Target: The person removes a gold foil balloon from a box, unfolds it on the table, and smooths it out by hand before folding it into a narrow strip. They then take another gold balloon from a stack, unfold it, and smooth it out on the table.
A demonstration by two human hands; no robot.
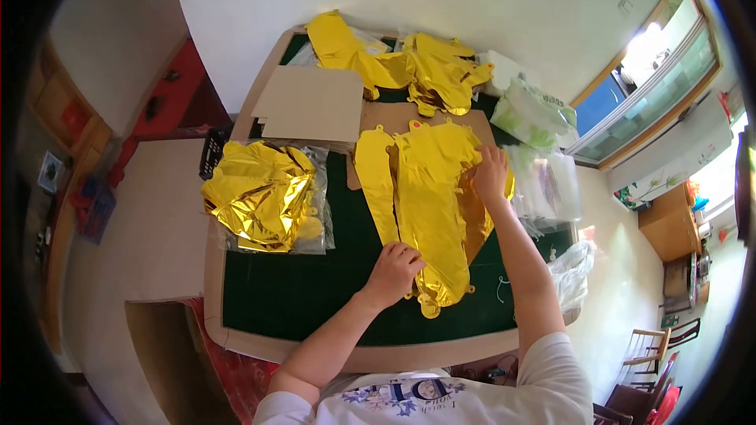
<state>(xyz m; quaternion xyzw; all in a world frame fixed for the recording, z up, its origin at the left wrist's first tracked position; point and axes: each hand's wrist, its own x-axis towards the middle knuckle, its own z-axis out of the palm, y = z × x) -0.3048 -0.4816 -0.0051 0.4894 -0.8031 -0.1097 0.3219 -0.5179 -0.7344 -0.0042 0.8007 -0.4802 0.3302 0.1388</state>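
A large flat gold foil piece [429, 189] lies in the middle of the green table top, its upper part over brown cardboard. My left hand [394, 274] rests at its lower left edge with the fingers curled; what they hold, if anything, is hidden. At the upper right edge of the foil is my right hand [492, 173], its fingers bent over the gold material. Whether it grips the foil cannot be made out. A narrow gold strip [378, 181] lies along the left side of the foil.
Crumpled gold foil [264, 197] sits on clear plastic at the left. Flat cardboard [311, 102] lies behind it, with more gold foil [441, 71] at the back. Along the right are a green-and-white bag [531, 112], clear plastic bags [547, 185] and a crumpled bag [572, 271].
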